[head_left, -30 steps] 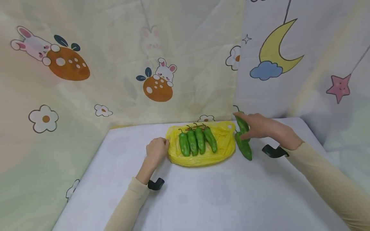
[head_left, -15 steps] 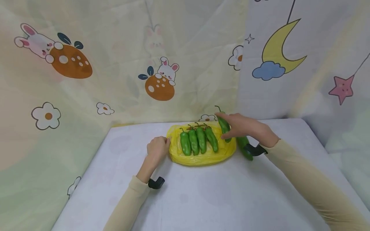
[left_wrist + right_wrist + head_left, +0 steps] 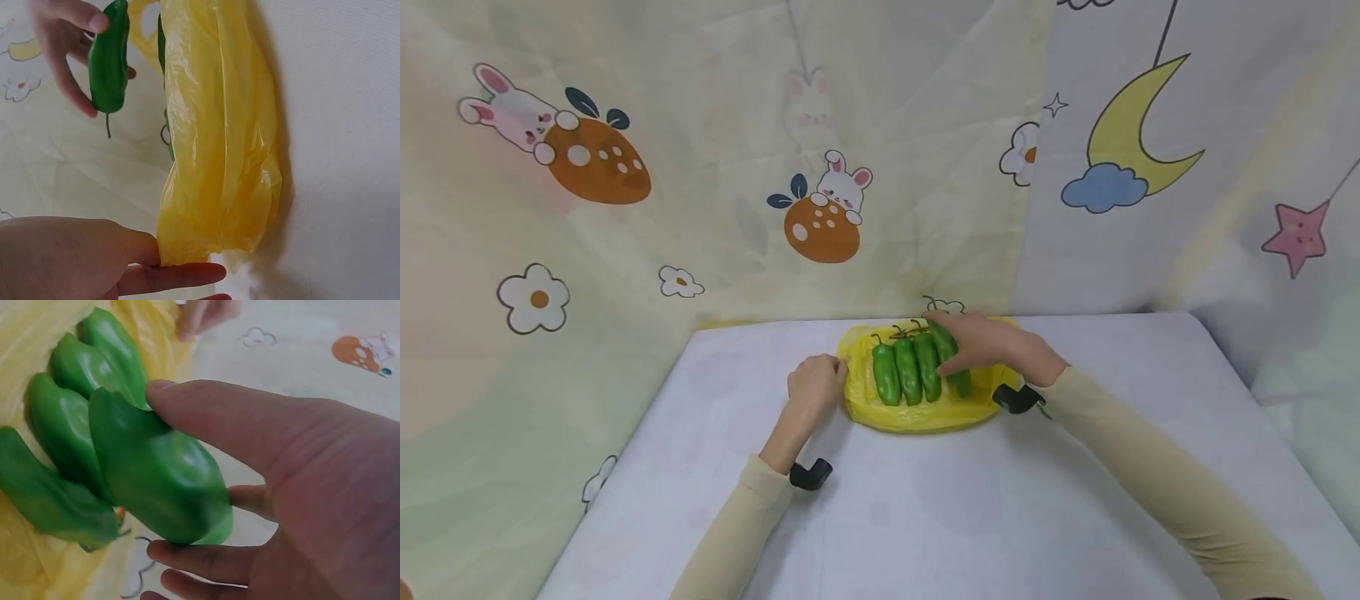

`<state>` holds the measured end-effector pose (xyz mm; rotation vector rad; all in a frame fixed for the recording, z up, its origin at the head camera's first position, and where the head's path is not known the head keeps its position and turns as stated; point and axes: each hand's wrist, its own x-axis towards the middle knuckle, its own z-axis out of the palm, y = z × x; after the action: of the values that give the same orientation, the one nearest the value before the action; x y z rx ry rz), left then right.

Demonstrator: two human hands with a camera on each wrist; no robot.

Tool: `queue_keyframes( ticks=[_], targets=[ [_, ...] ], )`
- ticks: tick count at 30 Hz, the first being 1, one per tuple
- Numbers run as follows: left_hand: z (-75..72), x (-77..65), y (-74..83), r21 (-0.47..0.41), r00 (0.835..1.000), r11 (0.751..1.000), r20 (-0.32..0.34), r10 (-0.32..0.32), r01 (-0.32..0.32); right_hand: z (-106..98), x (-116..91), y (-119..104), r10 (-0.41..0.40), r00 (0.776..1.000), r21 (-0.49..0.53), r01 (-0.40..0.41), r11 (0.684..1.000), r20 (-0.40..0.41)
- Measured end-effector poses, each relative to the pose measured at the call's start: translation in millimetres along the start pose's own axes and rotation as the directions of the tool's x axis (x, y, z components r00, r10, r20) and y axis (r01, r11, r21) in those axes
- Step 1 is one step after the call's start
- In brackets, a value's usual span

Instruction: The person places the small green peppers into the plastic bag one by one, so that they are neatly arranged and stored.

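A yellow plastic bag (image 3: 917, 423) lies on the table with several green peppers (image 3: 887, 375) in a row on it, stems toward the wall. At its left end, my left hand (image 3: 815, 385) pinches the bag's edge between thumb and fingers, as the left wrist view shows. My right hand (image 3: 988, 342) holds one more green pepper (image 3: 162, 469) between thumb and fingertips. In the left wrist view this held pepper (image 3: 109, 59) hangs above the bag, stem toward the wall. In the right wrist view it overlaps the row. My right hand partly covers the row's right end in the head view.
The white-covered table (image 3: 910, 517) runs up to a cartoon-printed cloth wall (image 3: 715, 208). Black wrist cameras (image 3: 811, 474) are strapped to both wrists. My right wrist and its camera hide the spot just right of the bag.
My right hand has carried the pepper leftward from beside the bag to over the row. The pepper left lying at the right is now hidden behind my wrist. My left hand keeps its place.
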<state>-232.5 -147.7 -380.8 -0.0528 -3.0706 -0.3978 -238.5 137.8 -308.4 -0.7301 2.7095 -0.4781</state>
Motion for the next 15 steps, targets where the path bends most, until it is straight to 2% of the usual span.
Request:
queue_keyframes(
  ticks=[6,11,15],
  targets=[
    [0.4,-0.2,1.0,0.005,1.000,1.000,-0.009,0.010,-0.010,10.7,13.2,-9.4,-0.017,0.999,0.008,0.017,1.000,0.035],
    [1.5,-0.3,1.4,-0.002,1.000,1.000,-0.013,0.014,-0.014,21.1,24.2,-14.1,-0.053,0.998,0.005,0.053,0.999,0.021],
    [2.4,0.3,1.6,-0.006,1.000,1.000,-0.018,0.014,-0.014,26.8,30.2,-18.3,-0.040,0.999,0.002,0.040,0.999,0.025]
  ],
)
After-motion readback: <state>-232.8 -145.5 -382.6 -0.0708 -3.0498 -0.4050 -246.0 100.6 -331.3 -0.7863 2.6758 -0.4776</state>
